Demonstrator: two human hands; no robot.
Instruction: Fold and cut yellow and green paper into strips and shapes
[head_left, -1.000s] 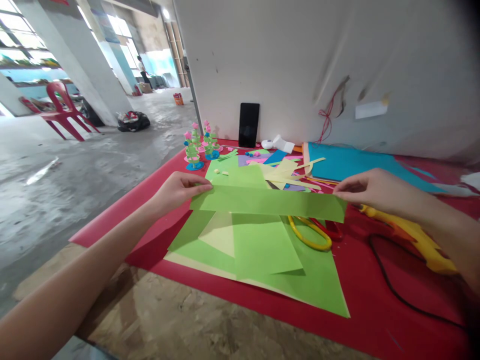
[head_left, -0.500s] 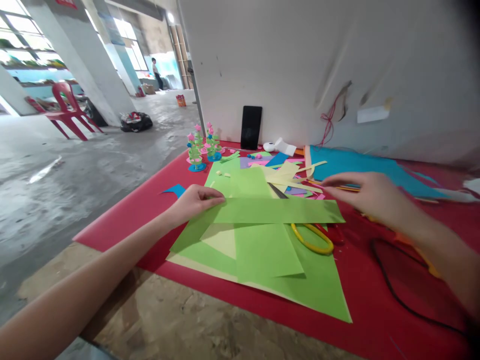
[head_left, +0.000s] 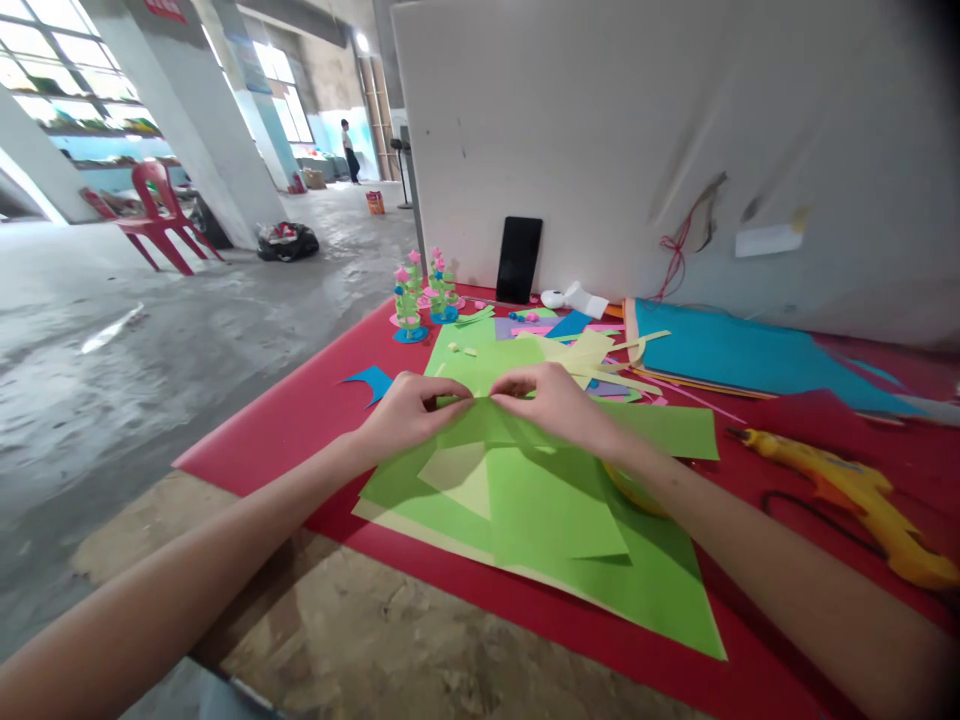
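A long green paper strip (head_left: 675, 431) stretches sideways above a pile of green sheets (head_left: 555, 500). At its left end my left hand (head_left: 416, 408) is closed, pinching the strip's upper edge. Close beside it my right hand (head_left: 555, 402) pinches the same edge between thumb and fingers, the two sets of fingertips nearly meeting. The right forearm covers most of the yellow-handled scissors, of which part of a handle loop (head_left: 634, 492) shows. A pale yellow paper piece (head_left: 461, 477) lies among the green sheets.
A yellow glue gun (head_left: 847, 490) with a black cord lies at right. Behind the hands are cream paper strips (head_left: 589, 352), a leaning phone (head_left: 519, 260) and blue sheets (head_left: 750, 345). Small paper tree ornaments (head_left: 409, 305) stand at the back left, near a blue scrap (head_left: 373, 381).
My right hand has come left from near the blue sheets to the strip's upper edge, beside my left hand. The view has shifted slightly, showing the whole glue gun.
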